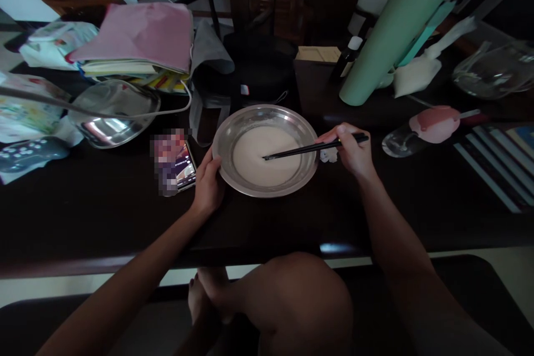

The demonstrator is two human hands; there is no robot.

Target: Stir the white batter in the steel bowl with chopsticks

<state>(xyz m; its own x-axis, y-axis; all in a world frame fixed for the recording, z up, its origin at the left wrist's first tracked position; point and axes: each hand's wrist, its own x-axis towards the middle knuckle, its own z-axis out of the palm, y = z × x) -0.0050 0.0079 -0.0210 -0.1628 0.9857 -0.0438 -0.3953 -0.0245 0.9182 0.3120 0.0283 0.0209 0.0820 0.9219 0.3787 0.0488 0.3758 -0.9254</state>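
Note:
A wide metal bowl (267, 192) stands on the dark table, holding a pale, smooth batter-like mixture (267, 169). My left hand (207, 183) grips the bowl's left rim, thumb on top and the other fingers partly hidden beneath and behind it. In my right hand (354, 150) is a pair of black chopsticks (298, 150), held in closed fingers over the bowl's right rim. Their tips dip into the mixture near its middle. A crumpled white tissue (329, 154) lies between the bowl and my right hand.
Left of the bowl lies a lit phone (183, 167); behind it sits another metal bowl (120, 136). A green thermos (396, 33), a pink-topped bottle (434, 125) and stacked books (492, 167) occupy the right. A pink folder (146, 33) tops a paper pile. The table's front edge (275, 256) is above my knee.

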